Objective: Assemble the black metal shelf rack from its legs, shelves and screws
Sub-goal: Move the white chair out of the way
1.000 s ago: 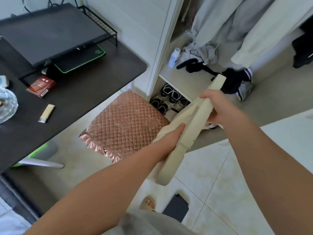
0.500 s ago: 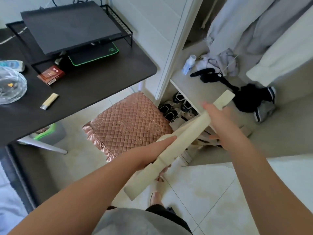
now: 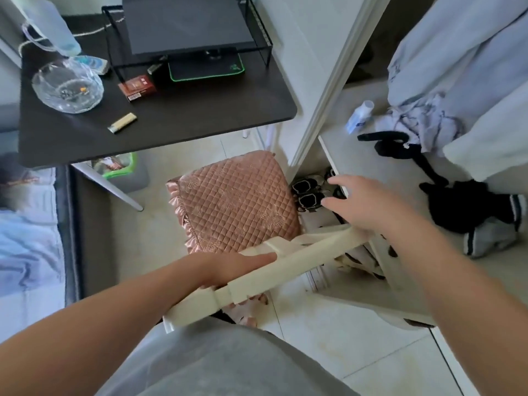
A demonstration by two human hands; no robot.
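As left hand (image 3: 233, 268) grips parcel (image 3: 303, 260), right hand (image 3: 363, 207) opened

Tiled floor (image 3: 357, 347) lies open before the wardrobe (image 3: 371, 155). A pink cushioned stool (image 3: 237, 201) fills the gap between the dark desk (image 3: 185, 124) and the wardrobe post (image 3: 323, 110).

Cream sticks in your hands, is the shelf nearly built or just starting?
Just starting, it seems. Done: nothing joined that I can see; the black rack on the desk, holding the laptop, may be a different one. In hand: the left hand grips the long cream pieces, and the right hand is open over their far end. Left: no shelves or screws show, so all the joining looks still ahead.
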